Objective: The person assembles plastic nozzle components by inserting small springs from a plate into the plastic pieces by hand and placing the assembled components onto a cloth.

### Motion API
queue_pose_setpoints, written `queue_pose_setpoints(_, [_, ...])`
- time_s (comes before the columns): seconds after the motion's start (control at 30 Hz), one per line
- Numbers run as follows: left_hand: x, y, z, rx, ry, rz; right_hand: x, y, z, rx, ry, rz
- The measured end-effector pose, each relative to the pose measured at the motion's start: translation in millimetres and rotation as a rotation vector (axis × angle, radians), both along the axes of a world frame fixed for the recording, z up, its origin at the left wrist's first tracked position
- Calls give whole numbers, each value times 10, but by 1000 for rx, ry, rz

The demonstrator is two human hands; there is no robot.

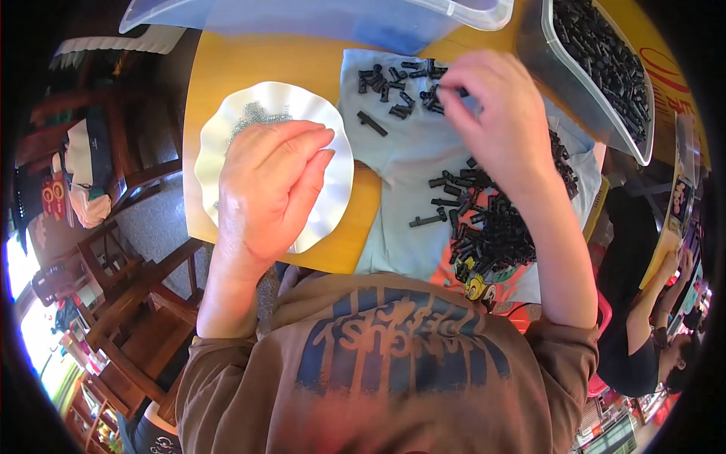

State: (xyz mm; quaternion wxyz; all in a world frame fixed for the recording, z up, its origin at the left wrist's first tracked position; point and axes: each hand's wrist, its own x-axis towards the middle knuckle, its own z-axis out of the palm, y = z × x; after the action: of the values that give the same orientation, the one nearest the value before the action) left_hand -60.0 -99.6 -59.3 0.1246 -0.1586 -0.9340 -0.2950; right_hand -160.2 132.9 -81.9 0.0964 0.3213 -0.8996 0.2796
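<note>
My left hand is over a white wavy-rimmed plate, thumb and fingers brought together. Whatever those fingertips hold, if anything, is hidden or too small to name. Beneath that hand, small silvery metal springs lie heaped on the plate. My right hand hovers at the far side of a light blue cloth, its thumb and forefinger curled together in a pinch. Small black plastic tube-like parts are scattered beside its fingertips, and I cannot make out whether one is held. One longer black piece rests apart from them.
A large pile of black parts covers the near right of the cloth. Beyond, a clear bin holds many more, and a bluish plastic tub stands at the table's back. Wooden chairs are left; another person sits right.
</note>
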Motion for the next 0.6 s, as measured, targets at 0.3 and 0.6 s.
queue_pose_setpoints(0.3, [-534, 13, -86, -154, -80, -3, -59, 164, -191, 119, 164, -103])
queue_pose_setpoints(0.6, [-884, 89, -339, -391, -72, -17, -120, 200, -151, 216, 148, -107])
